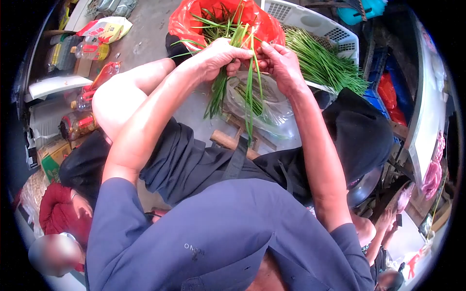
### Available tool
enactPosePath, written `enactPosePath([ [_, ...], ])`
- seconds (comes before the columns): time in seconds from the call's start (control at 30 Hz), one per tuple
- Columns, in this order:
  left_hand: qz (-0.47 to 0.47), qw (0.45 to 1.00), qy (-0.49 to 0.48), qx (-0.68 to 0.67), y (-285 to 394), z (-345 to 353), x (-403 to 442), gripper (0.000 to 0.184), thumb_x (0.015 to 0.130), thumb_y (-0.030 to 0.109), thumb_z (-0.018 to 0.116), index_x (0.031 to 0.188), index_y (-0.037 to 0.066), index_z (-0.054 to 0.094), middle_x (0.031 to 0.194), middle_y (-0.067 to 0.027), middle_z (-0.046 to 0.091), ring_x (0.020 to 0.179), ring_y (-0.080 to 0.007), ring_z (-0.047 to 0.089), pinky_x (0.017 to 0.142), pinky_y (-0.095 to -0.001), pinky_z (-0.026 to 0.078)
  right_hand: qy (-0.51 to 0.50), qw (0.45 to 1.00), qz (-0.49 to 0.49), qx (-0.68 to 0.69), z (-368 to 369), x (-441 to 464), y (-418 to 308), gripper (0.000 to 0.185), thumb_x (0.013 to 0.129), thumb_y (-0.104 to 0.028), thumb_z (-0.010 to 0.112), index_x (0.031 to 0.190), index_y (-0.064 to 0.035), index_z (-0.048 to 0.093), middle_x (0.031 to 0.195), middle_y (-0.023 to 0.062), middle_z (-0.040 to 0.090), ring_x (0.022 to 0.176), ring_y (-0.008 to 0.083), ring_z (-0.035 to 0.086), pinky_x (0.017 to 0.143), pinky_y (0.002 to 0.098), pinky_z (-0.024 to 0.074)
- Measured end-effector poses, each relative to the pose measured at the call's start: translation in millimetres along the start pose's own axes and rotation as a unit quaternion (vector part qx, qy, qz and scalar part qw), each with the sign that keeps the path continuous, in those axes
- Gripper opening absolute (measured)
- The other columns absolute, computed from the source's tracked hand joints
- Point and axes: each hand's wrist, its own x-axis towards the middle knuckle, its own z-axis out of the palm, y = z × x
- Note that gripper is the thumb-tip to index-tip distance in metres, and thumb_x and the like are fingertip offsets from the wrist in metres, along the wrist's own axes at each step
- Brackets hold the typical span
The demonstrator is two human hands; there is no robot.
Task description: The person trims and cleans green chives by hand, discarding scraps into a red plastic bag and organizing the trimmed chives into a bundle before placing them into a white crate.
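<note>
My left hand (224, 57) is closed around a small bunch of garlic chives (216, 97), whose green leaves hang down below it. Close on its right, my right hand (281, 64) has thumb and fingers pinched at a few separate chive stalks (250, 87) that dangle between the hands. Both hands are just in front of a red plastic bag (180, 20) holding loose chives and trimmings. Under the hands sits a clear plastic bag (281, 119) with more chive stalks inside. To the right, a thick pile of chives (323, 60) lies in a white plastic basket (310, 18).
A wooden stool or frame (224, 139) stands between my knees. Bottles (92, 50) and packets line the left side. A blue crate (376, 99) and a white board (427, 104) are at right. People sit at lower left, in a red sleeve (60, 208), and lower right.
</note>
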Motion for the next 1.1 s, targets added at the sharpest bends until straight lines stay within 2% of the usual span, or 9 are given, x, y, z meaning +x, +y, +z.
enactPosePath([
  [0.1,0.012,1.0,0.017,-0.009,1,-2,0,0.009,0.083,0.011,0.066,0.086,0.005,0.06,0.065,0.0002,0.056,0.044,-0.0052,0.039,0.041,-0.0225,0.032,-0.026,0.999,-0.008,-0.023,1,0,2,0.028,0.087,-0.029,0.067,0.092,-0.0014,0.066,0.079,0.0031,0.066,0.06,0.0084,0.058,0.058,0.024,0.0484],
  [0.2,0.023,1.0,0.015,0.013,-1,-7,3,0.014,0.085,0.018,0.067,0.088,0.007,0.059,0.066,0.0016,0.053,0.046,-0.0066,0.041,0.043,-0.0231,0.031,-0.036,0.996,-0.027,-0.077,3,-2,2,0.026,0.086,-0.028,0.068,0.092,-0.0023,0.067,0.079,0.0025,0.066,0.063,0.0081,0.058,0.06,0.0239,0.0476],
  [0.37,0.02,0.999,0.026,0.011,1,-11,4,0.015,0.085,0.018,0.066,0.088,0.005,0.06,0.07,-0.0003,0.057,0.047,-0.0063,0.042,0.044,-0.0229,0.032,-0.051,0.993,-0.045,-0.095,4,-3,-1,0.019,0.082,-0.016,0.072,0.092,-0.0006,0.066,0.079,0.0024,0.066,0.067,0.0082,0.058,0.061,0.0233,0.047],
  [0.47,0.021,0.999,0.026,0.012,1,-11,5,0.014,0.084,0.017,0.067,0.087,0.004,0.061,0.07,-0.0007,0.057,0.047,-0.0063,0.042,0.044,-0.0225,0.031,-0.049,0.99,-0.06,-0.121,4,-4,-6,0.02,0.082,-0.016,0.071,0.093,-0.0002,0.066,0.08,0.0028,0.066,0.067,0.0085,0.059,0.062,0.0233,0.0472],
  [0.63,0.04,0.997,0.018,0.06,-1,-10,7,0.013,0.084,0.015,0.066,0.087,0.004,0.06,0.071,-0.0044,0.062,0.046,-0.0058,0.042,0.042,-0.0223,0.029,-0.005,0.98,-0.095,-0.177,3,-3,-6,0.014,0.083,-0.013,0.067,0.09,-0.0012,0.067,0.073,0.0002,0.063,0.061,0.0056,0.055,0.057,0.0204,0.044],
  [0.7,0.039,0.997,0.016,0.063,0,-10,7,0.012,0.084,0.014,0.065,0.087,0.004,0.059,0.072,-0.0061,0.064,0.045,-0.0056,0.041,0.041,-0.0221,0.029,0.042,0.971,-0.108,-0.208,2,-4,-9,0.011,0.081,-0.011,0.066,0.086,-0.0011,0.068,0.071,-0.0003,0.063,0.059,0.0055,0.053,0.056,0.0206,0.0433],
  [0.8,0.034,0.998,0.005,0.054,2,-9,5,0.011,0.084,0.013,0.064,0.088,0.004,0.059,0.074,-0.009,0.067,0.044,-0.0054,0.042,0.041,-0.0213,0.029,0.064,0.969,-0.148,-0.189,-6,3,-7,0.013,0.078,-0.012,0.067,0.082,0.0006,0.068,0.068,0.0002,0.063,0.058,0.0053,0.054,0.052,0.0222,0.0441],
  [1.0,0.036,0.998,-0.002,0.051,3,-10,4,0.011,0.084,0.013,0.063,0.089,0.004,0.058,0.073,-0.0096,0.066,0.043,-0.0055,0.042,0.041,-0.021,0.029,0.142,0.978,-0.134,-0.073,-19,9,-18,0.009,0.078,-0.007,0.065,0.083,-0.0001,0.067,0.072,0.0023,0.064,0.057,0.0077,0.055,0.052,0.0215,0.0455],
  [1.1,0.046,0.998,0.002,0.048,4,-9,3,0.011,0.085,0.013,0.062,0.089,0.003,0.058,0.073,-0.0095,0.067,0.043,-0.0055,0.042,0.041,-0.0209,0.029,0.138,0.98,-0.135,-0.057,-24,13,-16,0.009,0.079,-0.007,0.065,0.084,-0.0004,0.066,0.073,0.0026,0.064,0.057,0.0073,0.056,0.052,0.0215,0.0461],
])
